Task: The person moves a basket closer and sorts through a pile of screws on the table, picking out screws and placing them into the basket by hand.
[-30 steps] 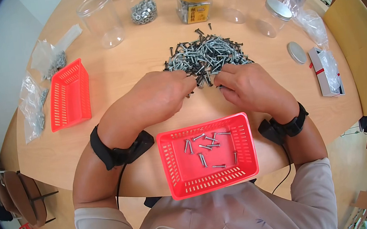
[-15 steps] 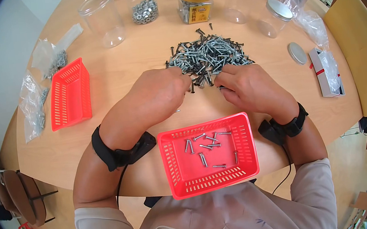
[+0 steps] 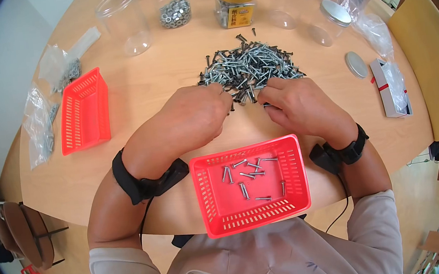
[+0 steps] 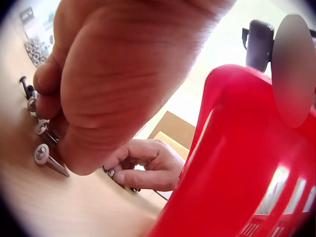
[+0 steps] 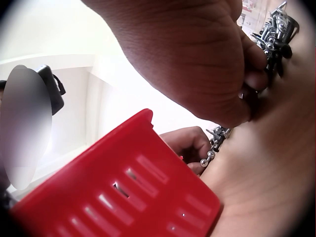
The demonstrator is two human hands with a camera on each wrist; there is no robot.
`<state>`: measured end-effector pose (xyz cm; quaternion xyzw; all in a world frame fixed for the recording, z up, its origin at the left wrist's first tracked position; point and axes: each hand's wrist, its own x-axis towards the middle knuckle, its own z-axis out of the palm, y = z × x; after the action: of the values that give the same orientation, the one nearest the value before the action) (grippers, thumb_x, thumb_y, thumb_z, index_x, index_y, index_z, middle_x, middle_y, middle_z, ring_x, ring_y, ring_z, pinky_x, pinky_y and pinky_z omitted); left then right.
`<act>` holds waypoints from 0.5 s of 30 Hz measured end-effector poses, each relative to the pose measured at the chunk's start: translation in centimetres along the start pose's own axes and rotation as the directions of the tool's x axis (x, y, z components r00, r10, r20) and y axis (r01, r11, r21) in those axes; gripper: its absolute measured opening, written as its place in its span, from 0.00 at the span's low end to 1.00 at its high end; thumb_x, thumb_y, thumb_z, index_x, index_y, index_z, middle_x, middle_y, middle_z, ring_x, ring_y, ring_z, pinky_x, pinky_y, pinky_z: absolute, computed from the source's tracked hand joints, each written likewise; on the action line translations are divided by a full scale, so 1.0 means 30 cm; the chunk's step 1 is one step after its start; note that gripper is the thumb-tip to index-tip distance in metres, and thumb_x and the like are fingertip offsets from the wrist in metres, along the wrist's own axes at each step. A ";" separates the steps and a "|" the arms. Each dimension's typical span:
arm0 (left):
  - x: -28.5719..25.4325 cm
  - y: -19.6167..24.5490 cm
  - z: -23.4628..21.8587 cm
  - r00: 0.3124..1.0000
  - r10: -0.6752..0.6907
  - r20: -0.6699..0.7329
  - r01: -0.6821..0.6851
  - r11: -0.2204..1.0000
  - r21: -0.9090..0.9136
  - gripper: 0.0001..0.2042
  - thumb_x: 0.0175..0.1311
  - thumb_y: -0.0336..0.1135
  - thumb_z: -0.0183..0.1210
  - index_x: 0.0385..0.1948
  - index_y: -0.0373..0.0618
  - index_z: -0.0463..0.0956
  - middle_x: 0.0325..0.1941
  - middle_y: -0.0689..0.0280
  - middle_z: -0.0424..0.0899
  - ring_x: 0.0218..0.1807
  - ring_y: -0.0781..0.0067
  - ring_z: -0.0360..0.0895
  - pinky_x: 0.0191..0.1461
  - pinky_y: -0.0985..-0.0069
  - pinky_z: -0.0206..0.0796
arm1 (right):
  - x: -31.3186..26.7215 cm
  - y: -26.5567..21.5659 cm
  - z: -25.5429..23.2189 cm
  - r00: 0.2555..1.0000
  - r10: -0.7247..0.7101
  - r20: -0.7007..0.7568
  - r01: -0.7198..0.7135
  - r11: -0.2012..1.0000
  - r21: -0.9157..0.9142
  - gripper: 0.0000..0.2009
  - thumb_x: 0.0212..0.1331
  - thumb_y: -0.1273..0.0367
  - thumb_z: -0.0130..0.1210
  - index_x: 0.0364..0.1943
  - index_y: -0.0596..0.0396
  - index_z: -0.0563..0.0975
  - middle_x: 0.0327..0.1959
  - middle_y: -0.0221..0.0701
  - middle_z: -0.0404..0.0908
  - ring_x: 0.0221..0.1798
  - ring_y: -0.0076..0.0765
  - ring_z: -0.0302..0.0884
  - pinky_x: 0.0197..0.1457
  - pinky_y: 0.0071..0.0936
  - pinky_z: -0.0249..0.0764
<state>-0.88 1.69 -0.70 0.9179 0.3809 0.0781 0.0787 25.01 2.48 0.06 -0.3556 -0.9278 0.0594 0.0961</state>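
both hands at the near edge of the screw pile, red basket in front of the person

left to right: second red basket sits far left on the wooden table, well apart. left hand has fingers curled, tips pinching screws at the pile's near-left edge (left wrist view shows silver heads between the fingers). right hand is also curled, fingertips pinching screws at the near-right edge. near basket lies just behind the wrists and holds a few loose screws. jar with gold lid stands beyond the pile.
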 end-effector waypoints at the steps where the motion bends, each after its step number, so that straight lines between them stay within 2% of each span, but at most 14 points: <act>1: 0.001 0.000 0.003 1.000 -0.008 0.000 0.008 1.000 0.002 0.05 0.56 0.29 0.61 0.33 0.40 0.77 0.37 0.57 0.80 0.39 0.51 0.82 0.39 0.57 0.76 | -0.001 0.001 0.000 1.000 0.001 -0.001 -0.001 1.000 0.003 0.07 0.58 0.71 0.60 0.40 0.54 0.81 0.36 0.34 0.80 0.37 0.48 0.82 0.39 0.42 0.78; 11: 0.003 -0.007 -0.011 0.998 0.054 -0.016 -0.054 0.999 0.007 0.04 0.60 0.31 0.62 0.34 0.44 0.79 0.36 0.61 0.80 0.40 0.55 0.82 0.41 0.60 0.76 | -0.004 -0.003 0.003 1.000 -0.003 -0.013 0.003 1.000 0.011 0.08 0.57 0.72 0.60 0.40 0.54 0.80 0.35 0.34 0.79 0.37 0.48 0.82 0.38 0.42 0.77; 13: 0.007 -0.010 -0.004 0.999 0.050 -0.014 -0.049 0.999 0.016 0.04 0.60 0.30 0.62 0.34 0.43 0.79 0.36 0.61 0.80 0.40 0.55 0.82 0.41 0.60 0.76 | -0.002 -0.004 0.009 0.996 -0.030 -0.088 0.031 0.999 0.012 0.03 0.56 0.72 0.59 0.34 0.52 0.80 0.31 0.33 0.78 0.34 0.46 0.82 0.35 0.43 0.78; 15: 0.007 -0.010 -0.002 0.999 0.043 -0.011 -0.042 0.999 0.025 0.04 0.59 0.30 0.62 0.33 0.43 0.79 0.36 0.61 0.80 0.40 0.55 0.82 0.41 0.60 0.76 | -0.002 -0.003 0.001 0.999 -0.016 -0.048 0.017 1.000 0.016 0.05 0.57 0.72 0.60 0.37 0.53 0.80 0.33 0.34 0.78 0.35 0.47 0.82 0.37 0.43 0.78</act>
<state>-0.95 2.06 -0.70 0.9262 0.3628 0.0804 0.0632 24.99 2.38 0.03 -0.3483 -0.9276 0.0578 0.1219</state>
